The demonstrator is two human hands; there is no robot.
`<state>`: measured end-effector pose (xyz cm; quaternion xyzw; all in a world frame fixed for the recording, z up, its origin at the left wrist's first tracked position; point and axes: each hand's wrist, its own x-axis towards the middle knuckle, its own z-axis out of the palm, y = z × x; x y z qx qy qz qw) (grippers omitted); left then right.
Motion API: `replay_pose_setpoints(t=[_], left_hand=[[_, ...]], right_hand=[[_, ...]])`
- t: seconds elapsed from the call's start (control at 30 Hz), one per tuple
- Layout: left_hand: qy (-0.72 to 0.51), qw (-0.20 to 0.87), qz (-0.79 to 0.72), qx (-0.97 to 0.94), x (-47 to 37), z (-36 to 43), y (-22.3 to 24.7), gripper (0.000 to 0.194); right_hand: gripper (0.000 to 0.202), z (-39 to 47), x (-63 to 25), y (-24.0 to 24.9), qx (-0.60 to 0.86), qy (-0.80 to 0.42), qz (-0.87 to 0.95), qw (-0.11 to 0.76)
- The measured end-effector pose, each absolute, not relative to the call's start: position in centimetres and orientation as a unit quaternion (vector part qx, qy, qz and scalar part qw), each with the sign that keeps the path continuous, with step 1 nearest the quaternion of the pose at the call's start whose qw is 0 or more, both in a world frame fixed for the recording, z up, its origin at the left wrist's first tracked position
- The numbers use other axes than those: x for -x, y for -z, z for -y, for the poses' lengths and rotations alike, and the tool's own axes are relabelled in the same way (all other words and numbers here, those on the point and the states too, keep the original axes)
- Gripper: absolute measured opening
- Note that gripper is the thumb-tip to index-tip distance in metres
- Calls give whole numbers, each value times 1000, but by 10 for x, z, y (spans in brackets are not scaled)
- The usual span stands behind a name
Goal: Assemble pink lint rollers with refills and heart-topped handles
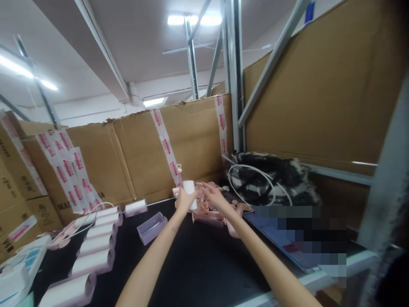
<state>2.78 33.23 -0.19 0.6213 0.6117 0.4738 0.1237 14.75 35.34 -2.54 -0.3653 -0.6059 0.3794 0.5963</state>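
Note:
My left hand (183, 202) is wrapped round a small white block-shaped piece (189, 187) with rounded edges, held upright above the far part of the black table. A pink strap-like part with a loop on top (179, 168) rises just behind that hand. Close by on the right, my right hand (212, 195) has its fingers drawn together in a pinch. What lies between those fingertips is too small to make out. Beneath and behind both hands is a pile of pink plastic parts (207, 215). An open lilac tray (152, 228) lies left of my left forearm.
White rolled-looking pieces in lilac holders (92, 261) form a row on the left, with another white piece (136, 207) behind. A power strip (22, 266) is at far left. Right are a tablet-like device (275, 238), a coiled white cable (252, 183) and a metal frame (338, 266). Cardboard walls (140, 145) stand behind.

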Motion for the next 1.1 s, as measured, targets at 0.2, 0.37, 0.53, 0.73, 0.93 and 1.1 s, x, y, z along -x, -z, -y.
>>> replay_pose_setpoints(t=[0.2,0.37,0.53,0.73,0.93,1.1], left_hand=[[-521,129,-588,-606,12,-307,2,39],[-382,-32,-629,-676,71,-259,3,37],[-257,-164,-664,-682,110,-238,12,29],[-206,-176,-669,-692,132,-240,24,27],[-177,-158,-644,-727,139,-242,29,36],[-180,-142,-638,-736,137,-239,27,36]], right_hand=[[27,-360,-161,23,424,-292,623,589],[33,-330,-107,0,341,-301,732,508],[24,-309,-50,-18,268,-284,832,395],[24,-308,-22,-2,293,-281,834,374],[22,-309,-21,17,306,-293,825,373],[21,-309,-22,21,310,-305,813,386]])
